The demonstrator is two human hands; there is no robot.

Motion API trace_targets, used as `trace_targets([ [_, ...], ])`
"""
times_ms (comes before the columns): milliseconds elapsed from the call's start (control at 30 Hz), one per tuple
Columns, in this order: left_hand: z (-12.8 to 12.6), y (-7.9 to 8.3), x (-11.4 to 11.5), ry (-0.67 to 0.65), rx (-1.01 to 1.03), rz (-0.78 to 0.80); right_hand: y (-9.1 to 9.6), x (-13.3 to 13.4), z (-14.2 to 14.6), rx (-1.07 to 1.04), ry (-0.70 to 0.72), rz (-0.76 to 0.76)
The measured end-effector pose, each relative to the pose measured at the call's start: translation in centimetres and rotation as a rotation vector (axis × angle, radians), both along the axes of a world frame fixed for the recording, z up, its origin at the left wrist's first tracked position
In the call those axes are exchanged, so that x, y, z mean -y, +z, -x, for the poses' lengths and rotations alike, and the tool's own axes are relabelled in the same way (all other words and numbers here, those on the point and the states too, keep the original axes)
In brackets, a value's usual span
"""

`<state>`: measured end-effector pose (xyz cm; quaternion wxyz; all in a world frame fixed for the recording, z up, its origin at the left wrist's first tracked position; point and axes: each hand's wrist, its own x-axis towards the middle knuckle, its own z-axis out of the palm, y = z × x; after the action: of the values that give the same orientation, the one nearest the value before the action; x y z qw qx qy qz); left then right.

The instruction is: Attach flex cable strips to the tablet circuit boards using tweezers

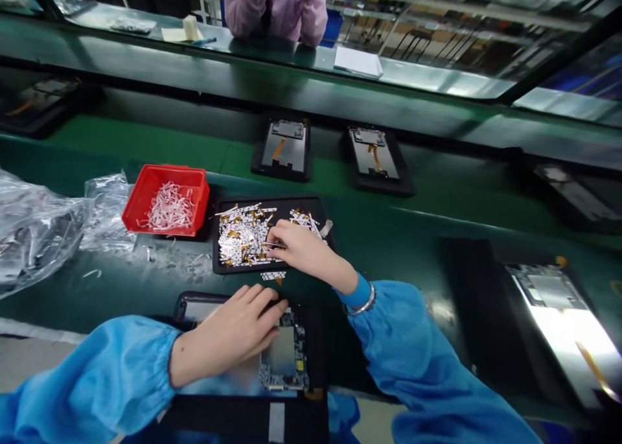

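My left hand (230,334) lies over an opened tablet (194,308) at the front edge of the bench. Its fingers are apart, and their tips rest near the top of the green circuit board (282,353). Beyond it, my right hand (296,246) reaches into a black tray (218,259) full of small white strips with gold-coloured tails (240,236). The right fingers are pinched together at the pile; what they grip, if anything, is too small to make out. A few strips (273,276) lie between the tray and the tablet.
A red bin (199,204) holds curled white peelings, with clear plastic bags (39,230) to its left. Along the green line behind stand opened tablets (286,149), (376,159). Another opened tablet (558,327) lies at right. A person in pink (276,10) sits across.
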<state>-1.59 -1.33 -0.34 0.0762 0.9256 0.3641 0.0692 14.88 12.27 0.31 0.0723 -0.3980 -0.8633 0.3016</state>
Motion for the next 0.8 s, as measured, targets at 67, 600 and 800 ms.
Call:
trace_targets([
  [67, 0.0, 0.1, -0.1, -0.007, 0.018, 0.010, 0.1, 0.0, -0.3, 0.016, -0.003, -0.003],
  [600, 1.8, 2.6, -4.4, 0.232, 0.546, 0.245, 2.6, 4.5, -1.9, -0.786, -0.253, 0.457],
  [800, 0.1, 3.1, -3.9, 0.223, 0.836, 0.423, 1.4, 7.6, -1.2, -1.042, -0.362, 0.654],
])
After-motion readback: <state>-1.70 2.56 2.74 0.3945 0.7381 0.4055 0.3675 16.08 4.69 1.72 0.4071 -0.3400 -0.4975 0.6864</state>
